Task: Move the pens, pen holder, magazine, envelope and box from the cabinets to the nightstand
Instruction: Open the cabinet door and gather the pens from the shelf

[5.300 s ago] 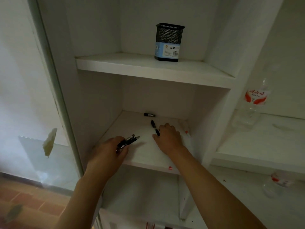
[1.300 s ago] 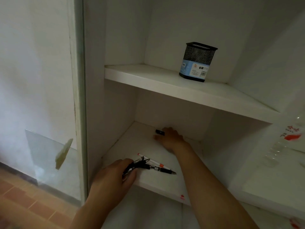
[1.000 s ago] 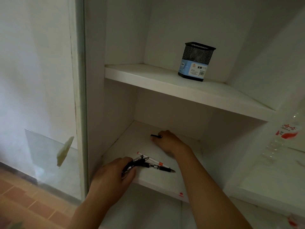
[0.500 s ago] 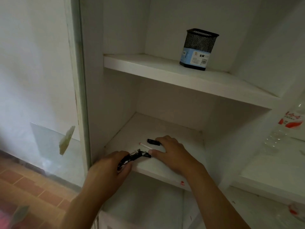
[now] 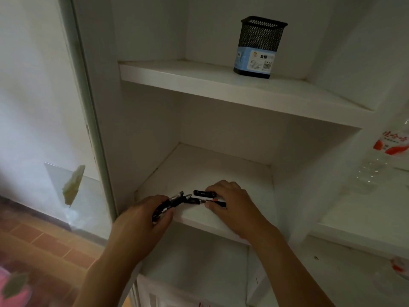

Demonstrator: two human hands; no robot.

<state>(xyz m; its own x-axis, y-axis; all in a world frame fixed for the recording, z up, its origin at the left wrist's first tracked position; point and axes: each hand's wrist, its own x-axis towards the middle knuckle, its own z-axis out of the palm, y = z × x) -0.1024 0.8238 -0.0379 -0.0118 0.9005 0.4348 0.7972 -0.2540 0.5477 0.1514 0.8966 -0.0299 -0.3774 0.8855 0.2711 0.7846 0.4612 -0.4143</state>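
Pens (image 5: pixel 169 206) bunched in left hand (image 5: pixel 141 220) at lower shelf (image 5: pixel 221 171) front edge, right hand (image 5: pixel 232 202) pinching more pens (image 5: pixel 207 197) beside it, pen holder (image 5: pixel 257 46) on shelf above.

I'm looking into a white cabinet. Its upper shelf (image 5: pixel 199 80) carries a black mesh pen holder (image 5: pixel 259 46), upright, toward one o'clock near the back corner. The lower shelf (image 5: pixel 199 165) carries several pens (image 5: pixel 205 197) at its front edge, about six o'clock; how many touch the board I can't tell. At three o'clock, the neighbouring shelf (image 5: pixel 365 213) carries a clear plastic bottle (image 5: pixel 380 160).
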